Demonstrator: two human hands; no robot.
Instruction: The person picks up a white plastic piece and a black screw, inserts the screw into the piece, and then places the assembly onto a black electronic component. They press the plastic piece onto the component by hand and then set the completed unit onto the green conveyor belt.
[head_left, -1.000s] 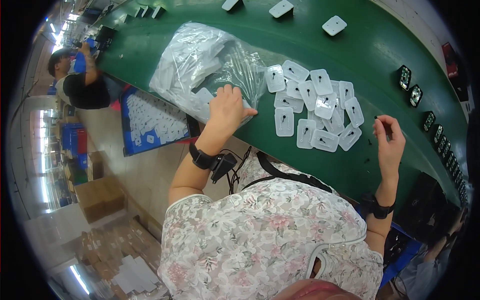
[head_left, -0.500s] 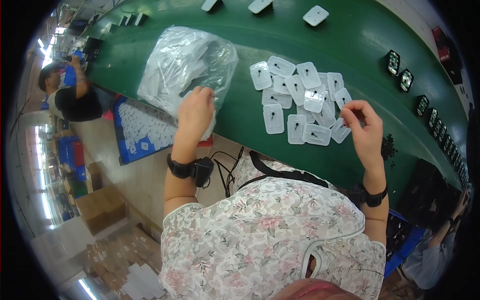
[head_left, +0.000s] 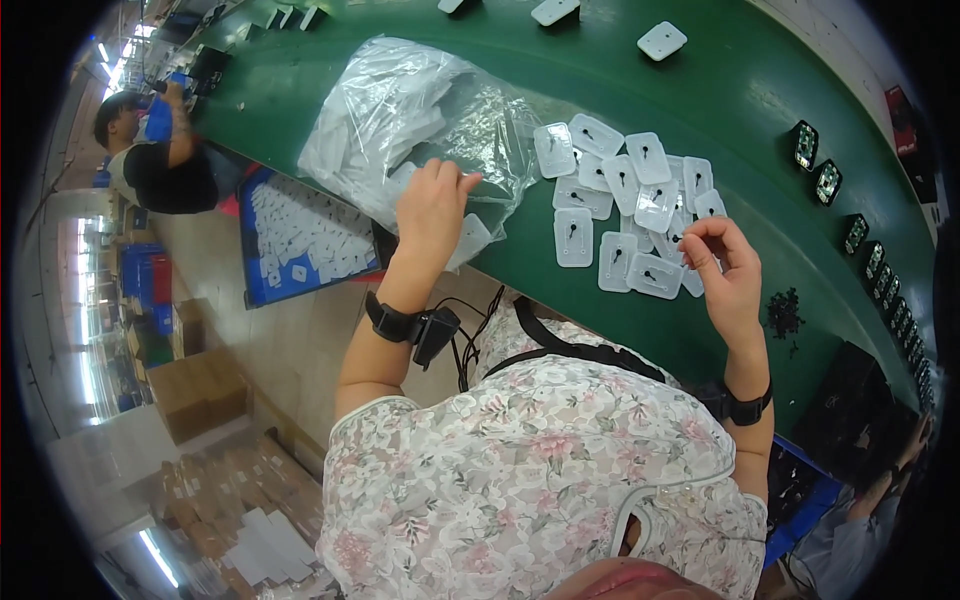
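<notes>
My left hand (head_left: 430, 212) is closed at the mouth of a large clear plastic bag (head_left: 490, 130) and seems to grip its film. The bag is filled with white plastic pieces, and one white piece (head_left: 470, 238) shows just beside my fingers. To the right lies a loose pile of translucent white rectangular covers (head_left: 574, 238) with rounded corners, each bearing a small black part. At the pile's right edge my right hand (head_left: 728, 268) is curled, thumb and forefinger close together. Anything between those fingertips is too small to make out.
Small black parts (head_left: 785, 315) lie in a heap right of my right hand on the green table (head_left: 540, 283). Dark units with circuit boards (head_left: 827, 182) line the far right. A blue bin (head_left: 268, 290) of white pieces stands at left. A person (head_left: 160, 165) works beyond.
The view has shifted slightly. The bag's mouth has spread toward the pile, with my left hand moving a little rightward. My right hand stays by the pile's right edge, fingers still curled.
</notes>
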